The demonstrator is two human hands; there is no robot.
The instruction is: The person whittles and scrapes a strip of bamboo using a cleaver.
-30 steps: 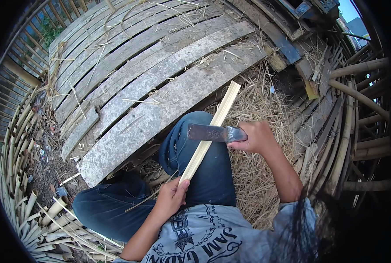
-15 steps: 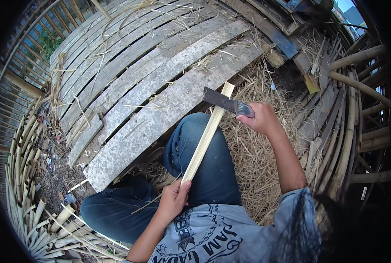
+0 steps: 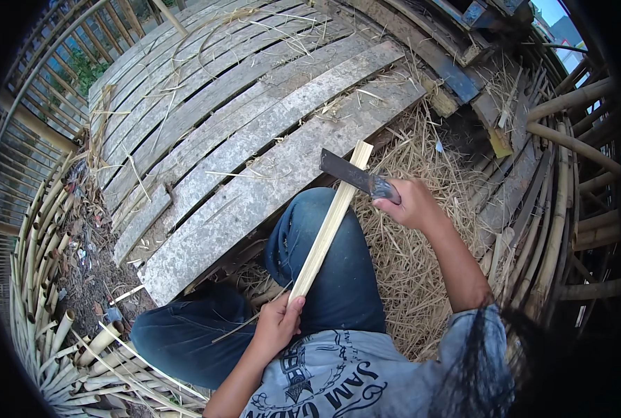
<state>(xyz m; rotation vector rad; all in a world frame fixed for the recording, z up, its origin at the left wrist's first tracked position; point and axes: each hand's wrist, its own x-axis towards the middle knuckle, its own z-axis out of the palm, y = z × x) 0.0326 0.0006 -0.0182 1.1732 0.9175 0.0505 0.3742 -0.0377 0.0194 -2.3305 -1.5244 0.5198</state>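
Left fingers pinch a flat, pale yellow strip, probably bamboo; right fingers grip a dark-bladed knife.

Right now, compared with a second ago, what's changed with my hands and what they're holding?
Your right hand has carried the knife away from you along the pale strip, from about its middle to near its far end; the knife now slants, where before it lay nearly level across the view. Nothing was taken hold of or let go. Your left hand still grips the strip's near end.
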